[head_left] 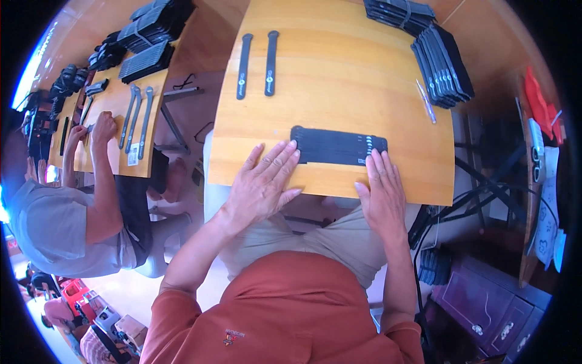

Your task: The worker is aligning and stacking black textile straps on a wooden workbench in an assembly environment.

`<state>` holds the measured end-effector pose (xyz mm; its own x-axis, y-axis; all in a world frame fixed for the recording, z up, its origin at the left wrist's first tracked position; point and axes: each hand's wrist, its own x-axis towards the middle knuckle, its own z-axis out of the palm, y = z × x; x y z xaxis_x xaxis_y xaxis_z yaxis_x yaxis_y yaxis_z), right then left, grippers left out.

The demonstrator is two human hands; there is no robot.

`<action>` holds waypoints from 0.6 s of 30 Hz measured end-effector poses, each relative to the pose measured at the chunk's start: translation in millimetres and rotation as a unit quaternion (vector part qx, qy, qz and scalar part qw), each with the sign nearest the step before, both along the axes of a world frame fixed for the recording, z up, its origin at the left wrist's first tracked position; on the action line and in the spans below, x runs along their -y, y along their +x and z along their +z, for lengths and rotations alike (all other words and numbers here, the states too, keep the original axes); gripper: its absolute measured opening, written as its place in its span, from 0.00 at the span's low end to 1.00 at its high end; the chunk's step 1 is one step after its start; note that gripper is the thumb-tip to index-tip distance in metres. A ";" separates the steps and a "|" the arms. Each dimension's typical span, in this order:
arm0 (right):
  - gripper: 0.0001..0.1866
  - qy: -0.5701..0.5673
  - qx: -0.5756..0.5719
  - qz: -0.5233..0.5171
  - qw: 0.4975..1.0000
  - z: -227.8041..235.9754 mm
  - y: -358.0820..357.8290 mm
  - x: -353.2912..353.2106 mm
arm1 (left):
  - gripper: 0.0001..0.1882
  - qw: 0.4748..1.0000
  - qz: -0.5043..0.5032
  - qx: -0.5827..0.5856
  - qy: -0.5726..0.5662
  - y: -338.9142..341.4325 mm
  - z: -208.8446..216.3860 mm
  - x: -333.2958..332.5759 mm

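Several dark straps (333, 145) lie side by side near the front edge of the wooden table (339, 79), forming a flat block with small pale marks at its right end. My left hand (265, 179) lies flat with its fingers stretched, fingertips touching the block's left end. At the right end, my right hand (386, 191) rests its straight fingertips on the lower corner, thumb held apart. Neither hand grips anything. Farther back on the left are two single straps, a left one (244, 67) and a right one (271, 64), each with a rounded tip.
A fanned stack of dark straps (442, 67) sits at the table's far right, with a tied bundle (400, 13) behind it. Beside the stack lies a pen (426, 102). On the left, another person (73, 224) handles straps at a second table (159, 91). Scissors (536, 159) are at far right.
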<state>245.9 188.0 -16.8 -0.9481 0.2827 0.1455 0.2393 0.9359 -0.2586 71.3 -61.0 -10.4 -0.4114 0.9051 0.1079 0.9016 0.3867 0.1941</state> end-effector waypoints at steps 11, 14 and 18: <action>0.12 -0.039 -0.229 0.052 0.971 23.3 -86.8 26.9 | 0.36 0.999 0.002 -0.025 0.039 0.2 -5.6 2.3; 0.13 -0.096 -0.186 0.103 0.972 23.7 -148.6 46.0 | 0.36 0.998 0.011 -0.033 0.050 -0.5 -8.9 3.5; 0.16 -0.085 -0.157 0.110 0.978 7.4 -212.5 60.7 | 0.35 0.998 0.010 -0.028 0.049 1.0 -9.6 2.9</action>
